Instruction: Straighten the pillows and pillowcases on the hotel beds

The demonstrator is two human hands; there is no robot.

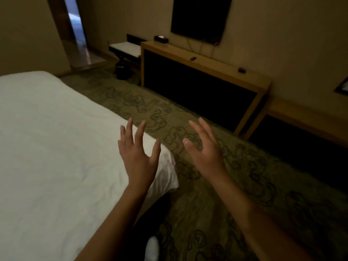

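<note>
A white-covered bed (56,147) fills the left, no pillow in view. Over its near corner hovers the left hand (138,159) — fingers spread, holding nothing. The right hand (205,155) is likewise empty, above the patterned carpet (244,176) — wooden console (207,61) and wall television (200,17) beyond.

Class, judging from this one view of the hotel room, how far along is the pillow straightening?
Done: nothing can be confirmed; no pillow is in view, only the bed with its white cover lying fairly smooth. In hand: nothing; the left hand and right hand are open and empty, raised near the bed's corner. Left: as far as this view shows, all the pillows.
</note>
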